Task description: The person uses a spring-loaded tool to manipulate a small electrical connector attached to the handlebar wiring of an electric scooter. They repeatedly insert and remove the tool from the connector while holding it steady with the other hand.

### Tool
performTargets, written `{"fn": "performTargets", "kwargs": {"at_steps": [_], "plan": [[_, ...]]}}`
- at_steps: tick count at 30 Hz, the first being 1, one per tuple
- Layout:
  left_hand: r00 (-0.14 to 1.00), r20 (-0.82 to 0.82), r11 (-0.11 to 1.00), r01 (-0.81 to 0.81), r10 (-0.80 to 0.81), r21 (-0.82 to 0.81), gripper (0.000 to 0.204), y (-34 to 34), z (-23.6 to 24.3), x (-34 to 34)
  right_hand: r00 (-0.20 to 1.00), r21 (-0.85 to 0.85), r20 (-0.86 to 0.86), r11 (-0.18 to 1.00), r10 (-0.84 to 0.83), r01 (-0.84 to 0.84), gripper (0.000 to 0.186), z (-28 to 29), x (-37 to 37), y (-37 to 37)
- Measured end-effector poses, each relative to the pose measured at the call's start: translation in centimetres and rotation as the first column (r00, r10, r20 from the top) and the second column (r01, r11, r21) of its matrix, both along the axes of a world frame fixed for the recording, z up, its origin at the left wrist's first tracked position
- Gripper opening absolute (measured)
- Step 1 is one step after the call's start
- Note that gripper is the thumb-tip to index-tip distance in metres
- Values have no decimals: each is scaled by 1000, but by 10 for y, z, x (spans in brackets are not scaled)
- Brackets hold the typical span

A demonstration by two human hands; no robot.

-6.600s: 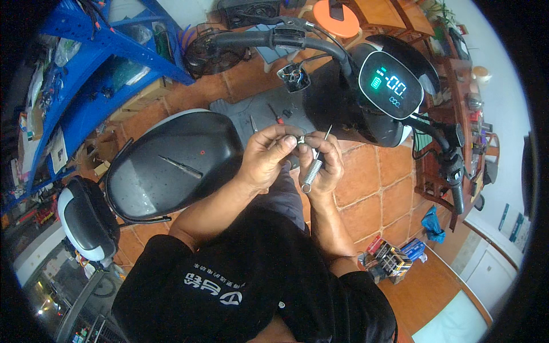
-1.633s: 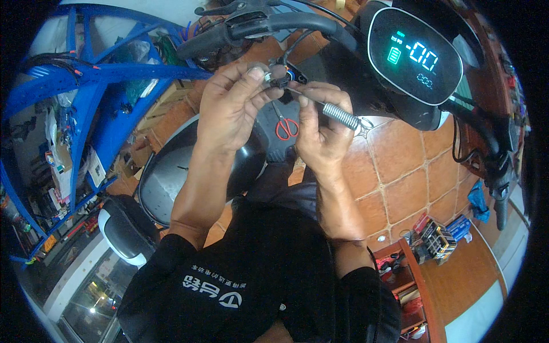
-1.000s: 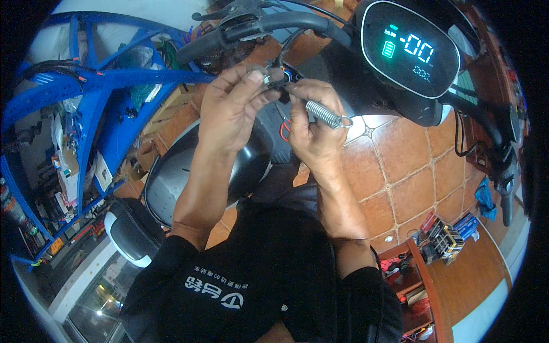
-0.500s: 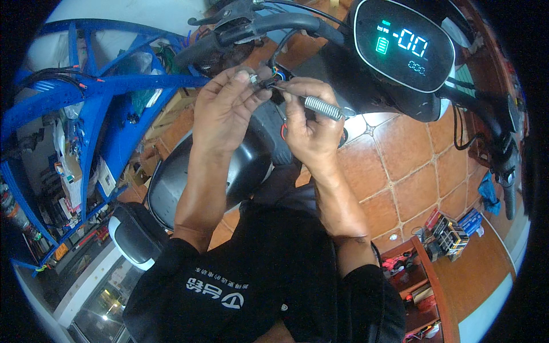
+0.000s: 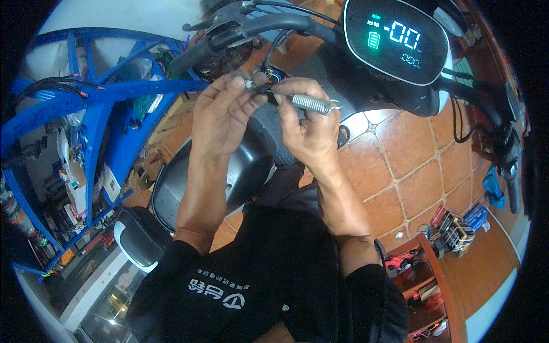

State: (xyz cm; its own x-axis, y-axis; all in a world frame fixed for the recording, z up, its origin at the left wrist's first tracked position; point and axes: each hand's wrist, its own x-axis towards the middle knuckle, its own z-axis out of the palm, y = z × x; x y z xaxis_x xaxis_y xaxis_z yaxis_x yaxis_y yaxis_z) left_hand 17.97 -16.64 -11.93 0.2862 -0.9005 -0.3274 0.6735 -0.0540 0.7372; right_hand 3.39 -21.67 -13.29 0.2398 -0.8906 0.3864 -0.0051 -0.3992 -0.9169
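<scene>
Left hand (image 5: 220,117): raised, thumb and fingertips pinching a small dark part (image 5: 263,89), with a small pale metallic piece (image 5: 249,84) showing by the thumb. Whether the two pieces are joined, cannot tell; the fingers cover too much.

Right hand (image 5: 310,127): fingers curled, gripping a coil spring (image 5: 311,104) that has a thin straight shank at one end and a wire loop at the other. Coils lie across the fingers, loop pointing away to the right, shank toward the left hand.

Step in hand, judged: close two-handed work, the shank used as a fine probe on the dark part. Tip is at or just beside it; contact not resolvable at this size. The next move seems to call for a firm left pinch and a small, controlled push or pry from the right, clear of the coloured wires (image 5: 275,76).

Position: the dark part sits at the left fingertips, just left of the right thumb and index finger, beside the wires and below the scooter handlebar (image 5: 280,24); the black seat (image 5: 211,183) lies lower, behind the left forearm
</scene>
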Motion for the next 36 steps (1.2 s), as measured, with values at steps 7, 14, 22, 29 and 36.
{"fn": "performTargets", "kwargs": {"at_steps": [7,14,22,29,36], "plan": [[1000,-12,1000,-16,16,4,16,0,2,-1,1000,32,-5,999,10,-10,13,0,-1,0],[999,10,999,-31,30,20,15,1,2,0,999,58,-13,997,43,-42,13,4,-2,-2],[999,16,999,-38,37,30,12,1,3,-2,999,-1,-33,1000,24,-24,8,0,-3,-2],[998,34,998,-47,45,42,12,1,3,-3,999,20,-22,999,25,-25,10,2,-3,-1],[999,29,999,-38,37,34,14,1,3,-2,999,-37,-30,999,18,-19,6,2,-3,-4]]}}
